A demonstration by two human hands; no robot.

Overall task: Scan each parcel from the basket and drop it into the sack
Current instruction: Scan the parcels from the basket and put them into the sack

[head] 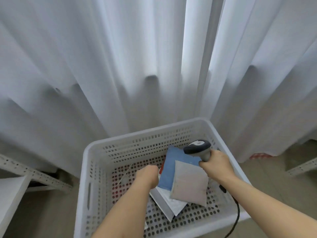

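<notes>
A white perforated basket point(96, 152) stands on the floor below me. Inside lie a blue parcel point(169, 169), a pale grey-pink padded parcel point(188, 184) leaning on it, and a white bubble mailer point(173, 201) underneath. My left hand point(147, 174) reaches into the basket at the blue parcel's left edge; its fingers are hidden, so whether it grips the parcel is unclear. My right hand point(214, 162) grips the handle of a grey and black barcode scanner point(197, 146) held over the parcels, its black cable point(236, 212) trailing over the basket's front right rim. No sack is in view.
White curtains point(154, 66) hang right behind the basket. A grey perforated metal shelf frame point(34, 174) with a white board sits at the left; another shelf corner point(301, 167) is at the right. A thin white cord lies on the basket floor.
</notes>
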